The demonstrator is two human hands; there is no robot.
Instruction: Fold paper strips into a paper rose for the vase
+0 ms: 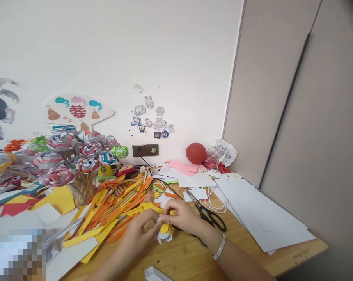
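Both hands meet over the wooden table at a small white and yellow paper flower (165, 233). My left hand (142, 226) pinches the flower's upper edge from the left, thumb against fingers. From the right, my right hand (180, 214) pinches the same spot, with a bracelet at its wrist. The flower's lower petals hang below the fingers, and its upper part is hidden by them. Behind the hands lies a heap of orange and yellow paper strips (114, 207) mixed with thin sticks. Black-handled scissors (207, 212) lie right of my right hand.
Finished paper flowers (88, 150) stand bunched at the left. White paper sheets (258, 214) cover the table's right side beside a pearl string (217, 206). A red balloon (196, 153) rests near the wall. A folded white paper piece (157, 274) lies at the front. A black cord runs from the wall socket (145, 150).
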